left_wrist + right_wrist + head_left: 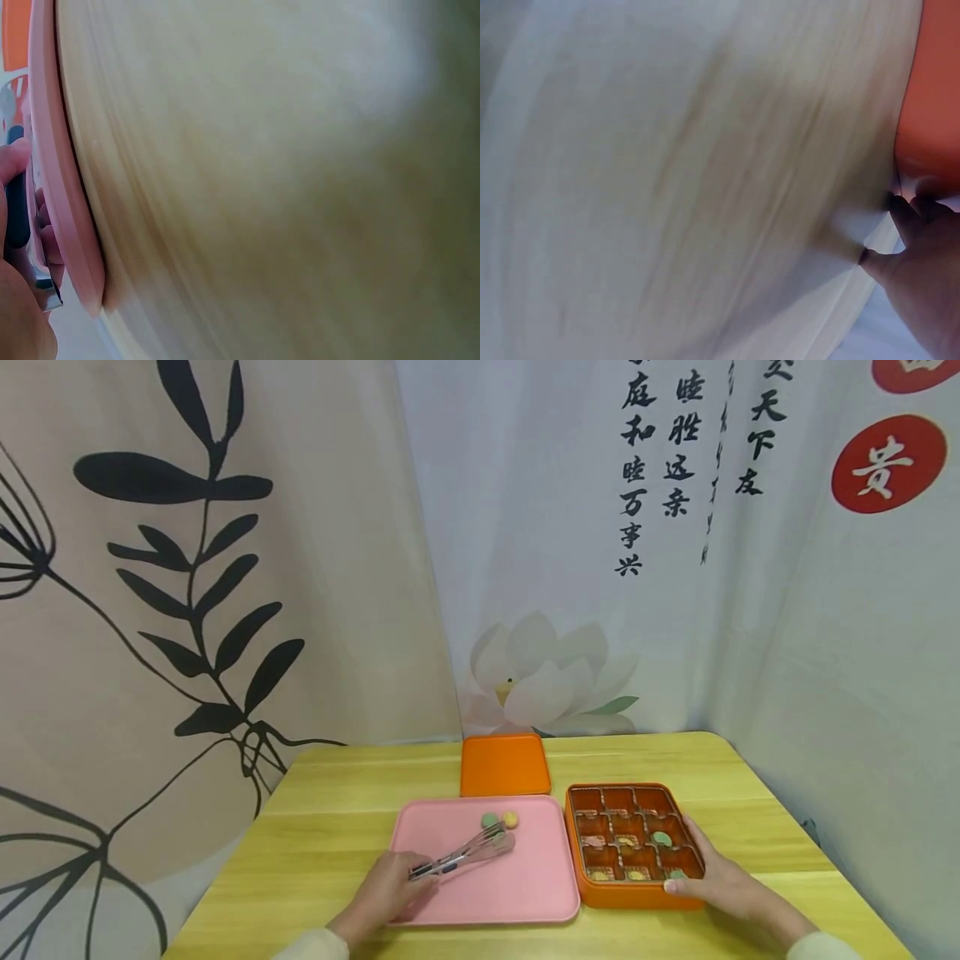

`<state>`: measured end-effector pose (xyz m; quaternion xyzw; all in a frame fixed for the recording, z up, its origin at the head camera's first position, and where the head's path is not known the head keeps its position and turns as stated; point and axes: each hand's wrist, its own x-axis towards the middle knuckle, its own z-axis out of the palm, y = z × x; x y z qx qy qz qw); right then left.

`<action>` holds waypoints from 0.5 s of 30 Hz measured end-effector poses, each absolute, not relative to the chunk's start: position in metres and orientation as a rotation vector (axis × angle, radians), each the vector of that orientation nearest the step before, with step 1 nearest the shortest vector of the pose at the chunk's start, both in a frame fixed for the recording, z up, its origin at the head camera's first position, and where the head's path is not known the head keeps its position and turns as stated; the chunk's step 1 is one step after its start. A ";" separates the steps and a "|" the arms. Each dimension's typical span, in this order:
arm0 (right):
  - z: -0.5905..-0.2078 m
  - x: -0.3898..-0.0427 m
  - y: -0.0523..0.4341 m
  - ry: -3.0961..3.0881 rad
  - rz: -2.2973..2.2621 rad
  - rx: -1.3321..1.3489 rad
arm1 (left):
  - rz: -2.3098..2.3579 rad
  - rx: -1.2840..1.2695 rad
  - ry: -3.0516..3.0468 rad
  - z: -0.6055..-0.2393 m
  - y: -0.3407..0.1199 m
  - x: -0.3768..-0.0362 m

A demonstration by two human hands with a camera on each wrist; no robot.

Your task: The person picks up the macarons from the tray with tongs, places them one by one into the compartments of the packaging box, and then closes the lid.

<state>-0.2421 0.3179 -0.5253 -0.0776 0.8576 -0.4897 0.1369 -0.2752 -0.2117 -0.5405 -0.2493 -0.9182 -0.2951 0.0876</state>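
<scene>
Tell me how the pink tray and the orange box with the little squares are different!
The tray is pink, but the box is orange. The tray has one flat, undivided surface, while the box is split into nine compartments. The tray is wider and shallow; the box is narrower, with taller walls. Both have rounded corners, sit on the table and hold small round pieces.
</scene>
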 end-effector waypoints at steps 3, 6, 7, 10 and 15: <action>-0.526 -0.243 0.318 2.482 -1.414 -0.216 | -0.880 -0.735 -2.732 -0.539 -0.211 -0.276; -0.526 -0.244 0.319 2.466 -1.427 -0.223 | -0.870 -0.718 -2.744 -0.536 -0.211 -0.277; -0.526 -0.244 0.319 2.454 -1.440 -0.229 | -0.865 -0.715 -2.746 -0.535 -0.210 -0.278; -0.525 -0.244 0.320 2.453 -1.441 -0.233 | -0.840 -0.711 -2.737 -0.533 -0.209 -0.279; -0.525 -0.245 0.319 2.431 -1.465 -0.243 | -0.850 -0.714 -2.719 -0.530 -0.207 -0.279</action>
